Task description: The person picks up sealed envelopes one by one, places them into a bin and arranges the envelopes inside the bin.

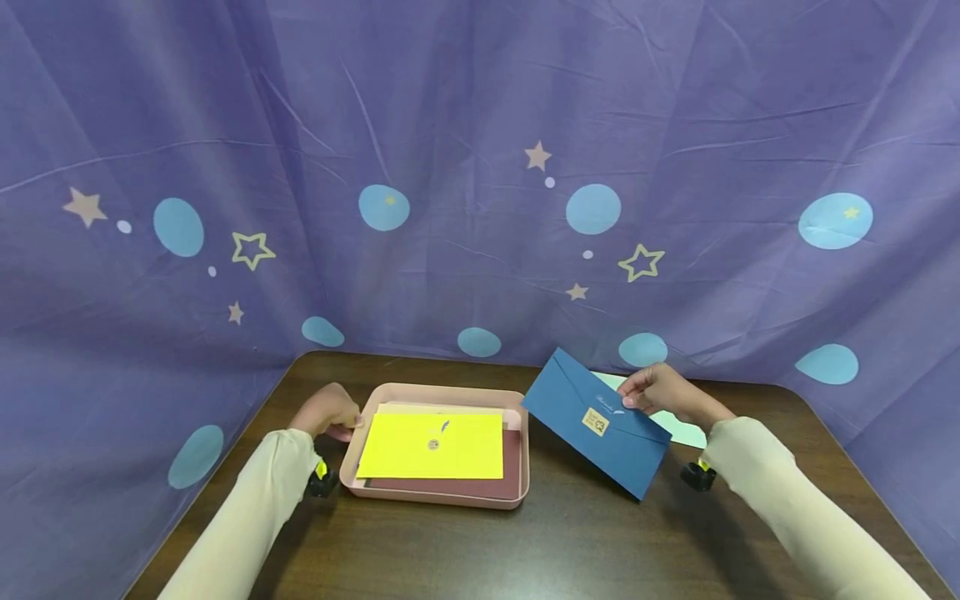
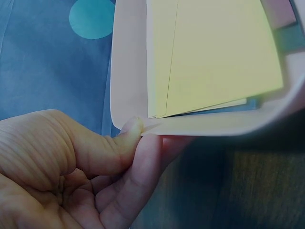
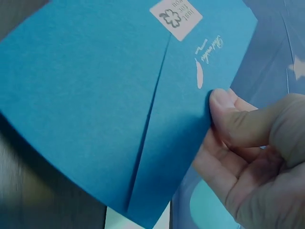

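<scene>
My left hand [image 1: 330, 412] pinches the rim of a shallow pink tray [image 2: 131, 52] between thumb and fingers, at its left side. A bright yellow envelope [image 1: 468, 454] with a round seal lies on top inside, over a maroon envelope [image 1: 513, 458] and a cream one [image 1: 397, 408], which are mostly covered. To the tray's right, my right hand [image 1: 667, 392] holds a blue envelope [image 3: 86, 95] by its upper edge, thumb on the flap side. The blue envelope hangs tilted, its square sticker facing me and its left corner close to the tray's right rim.
Behind the blue envelope, a pale green envelope-like sheet [image 1: 684, 430] lies on the brown table [image 1: 465, 550], partly covered from view. A purple curtain [image 1: 465, 125] with stars and blue dots hangs along the table's back and sides.
</scene>
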The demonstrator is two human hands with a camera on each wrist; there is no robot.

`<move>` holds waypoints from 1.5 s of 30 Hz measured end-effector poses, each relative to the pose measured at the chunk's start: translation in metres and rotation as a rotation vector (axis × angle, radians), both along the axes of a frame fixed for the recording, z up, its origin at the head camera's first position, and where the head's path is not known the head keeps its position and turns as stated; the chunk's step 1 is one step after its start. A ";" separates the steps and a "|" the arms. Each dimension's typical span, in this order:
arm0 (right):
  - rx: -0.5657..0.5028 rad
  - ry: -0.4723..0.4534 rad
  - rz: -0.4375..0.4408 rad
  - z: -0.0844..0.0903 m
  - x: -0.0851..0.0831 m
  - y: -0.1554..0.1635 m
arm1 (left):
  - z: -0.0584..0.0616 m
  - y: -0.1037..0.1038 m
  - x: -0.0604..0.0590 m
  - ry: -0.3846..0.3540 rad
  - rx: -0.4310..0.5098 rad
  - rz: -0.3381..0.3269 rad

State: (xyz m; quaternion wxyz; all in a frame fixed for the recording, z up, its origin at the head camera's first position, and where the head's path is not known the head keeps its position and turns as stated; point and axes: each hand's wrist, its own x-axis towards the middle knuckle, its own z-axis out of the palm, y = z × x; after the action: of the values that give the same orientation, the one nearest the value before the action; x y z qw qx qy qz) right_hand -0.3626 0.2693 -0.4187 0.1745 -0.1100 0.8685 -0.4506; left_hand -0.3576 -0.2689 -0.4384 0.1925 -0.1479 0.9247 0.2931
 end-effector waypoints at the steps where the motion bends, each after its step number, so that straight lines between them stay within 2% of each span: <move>1: -0.003 0.003 0.000 0.001 0.000 -0.004 | 0.000 0.000 0.000 0.001 0.002 -0.003; 7: -0.012 0.015 0.011 0.008 -0.005 -0.029 | 0.000 0.001 -0.002 -0.001 0.023 0.001; 15: 0.029 0.086 0.122 0.021 -0.012 -0.065 | 0.002 0.001 0.000 -0.010 0.036 0.001; 26: 0.140 0.109 0.215 0.038 -0.017 -0.121 | 0.001 -0.001 0.000 0.010 0.031 -0.016; 36: 0.217 0.073 0.216 0.040 -0.016 -0.159 | -0.004 -0.002 -0.003 0.011 0.031 -0.017; 40: 0.232 0.084 0.209 0.038 -0.017 -0.172 | -0.003 -0.002 -0.002 0.011 0.043 -0.005; 45: 0.242 0.050 0.185 0.036 -0.017 -0.187 | -0.003 -0.001 -0.001 0.013 0.056 0.005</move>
State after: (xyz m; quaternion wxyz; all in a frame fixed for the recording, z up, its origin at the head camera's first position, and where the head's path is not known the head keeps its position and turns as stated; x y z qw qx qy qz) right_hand -0.3800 0.0818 -0.3827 0.2057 -0.1790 0.9068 -0.3216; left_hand -0.3583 -0.2703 -0.4413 0.1901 -0.1431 0.9170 0.3203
